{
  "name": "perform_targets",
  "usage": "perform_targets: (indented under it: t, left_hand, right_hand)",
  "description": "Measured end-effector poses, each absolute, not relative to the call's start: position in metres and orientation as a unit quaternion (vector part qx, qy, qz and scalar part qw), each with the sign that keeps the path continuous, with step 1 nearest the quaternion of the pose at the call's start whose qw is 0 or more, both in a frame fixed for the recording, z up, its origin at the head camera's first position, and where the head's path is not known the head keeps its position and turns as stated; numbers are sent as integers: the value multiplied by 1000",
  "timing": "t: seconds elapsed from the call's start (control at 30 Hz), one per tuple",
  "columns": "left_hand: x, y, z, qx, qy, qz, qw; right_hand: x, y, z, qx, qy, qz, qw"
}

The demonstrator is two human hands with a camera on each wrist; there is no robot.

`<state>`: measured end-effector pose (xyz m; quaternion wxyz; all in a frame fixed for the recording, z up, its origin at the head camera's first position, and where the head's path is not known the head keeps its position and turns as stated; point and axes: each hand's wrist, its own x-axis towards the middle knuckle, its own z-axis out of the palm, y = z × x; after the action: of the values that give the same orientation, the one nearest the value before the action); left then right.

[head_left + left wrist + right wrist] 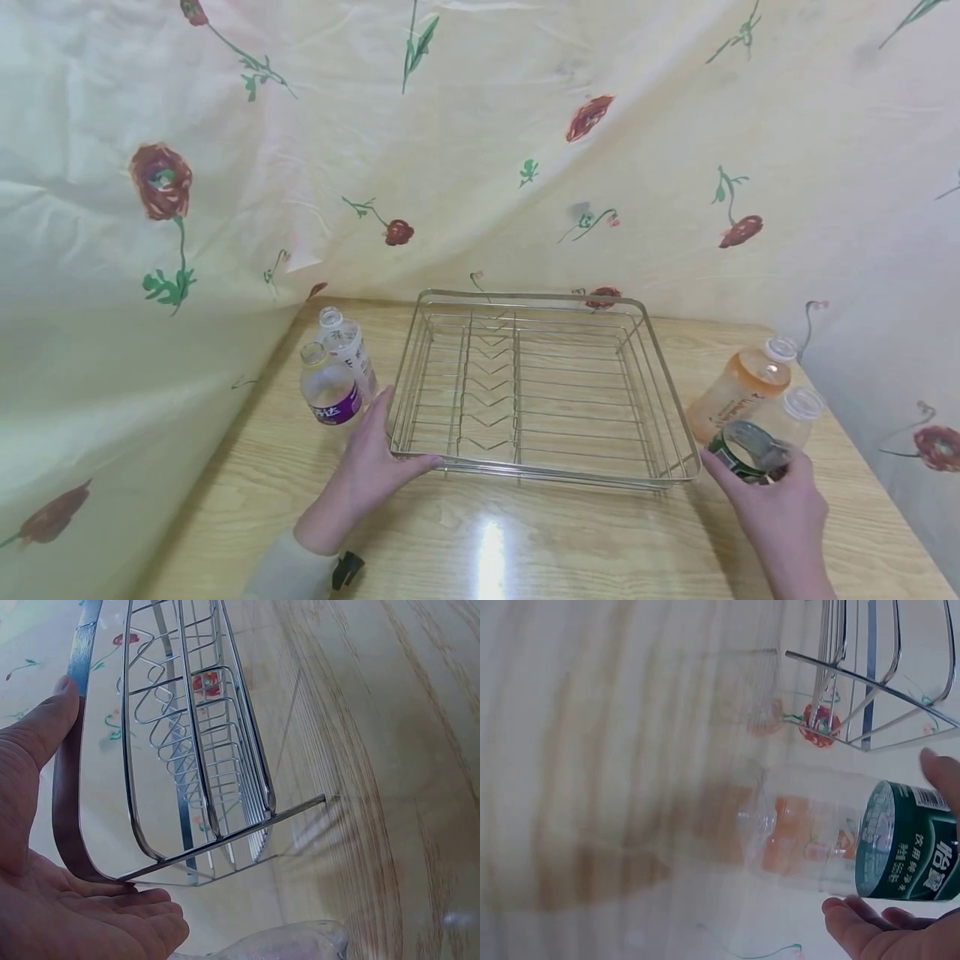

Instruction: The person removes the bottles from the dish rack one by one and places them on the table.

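A wire dish rack stands on the table, with a row of zigzag dividers inside. My left hand rests at its front left corner. In the left wrist view the thumb lies along the rim and the loosely extended fingers sit by the corner, not wrapped round it. At the front right corner, my right hand holds a clear plastic bottle with a green label, thumb on one side and bent fingers on the other. The bottle stands upright; its far side is hidden.
An orange-tinted bottle stands behind the green-labelled one, close to the rack's right side. Left of the rack are a purple-labelled bottle and another clear bottle. A flowered cloth hangs behind the wooden table.
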<state>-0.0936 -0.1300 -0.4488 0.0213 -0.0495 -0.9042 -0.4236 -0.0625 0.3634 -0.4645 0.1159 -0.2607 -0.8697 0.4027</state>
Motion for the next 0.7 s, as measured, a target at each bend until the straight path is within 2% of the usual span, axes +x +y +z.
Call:
perform_targets:
  t: [0.27, 0.7]
  left_hand:
    - [-93, -129, -447, -51, -904, -425, 22]
    - [-93, -130, -448, -51, -902, -428, 23]
  right_hand:
    - [-59, 364, -455, -272, -850, 435, 119]
    - [-52, 361, -443, -246, -817, 485, 190]
